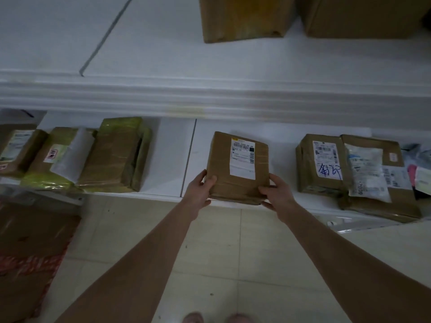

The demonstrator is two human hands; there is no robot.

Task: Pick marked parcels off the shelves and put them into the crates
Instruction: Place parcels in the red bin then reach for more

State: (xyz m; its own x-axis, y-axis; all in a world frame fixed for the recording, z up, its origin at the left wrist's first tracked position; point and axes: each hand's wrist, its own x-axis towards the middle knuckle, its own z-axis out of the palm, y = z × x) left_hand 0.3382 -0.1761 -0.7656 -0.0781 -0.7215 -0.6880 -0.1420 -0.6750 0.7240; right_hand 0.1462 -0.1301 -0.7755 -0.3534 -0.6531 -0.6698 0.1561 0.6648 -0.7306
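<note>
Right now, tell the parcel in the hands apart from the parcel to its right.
The held parcel is gripped by the left hand and right hand; the right parcel is untouched. The held parcel's label shows only print; the right parcel's bears blue handwriting. Both are brown, taped, with white barcode labels.

We see a flat brown parcel, taped over and bearing a white barcode label, sitting label-up at the front edge of the lower shelf. To its right, apart from it, a second parcel lies with blue handwriting on its label.
</note>
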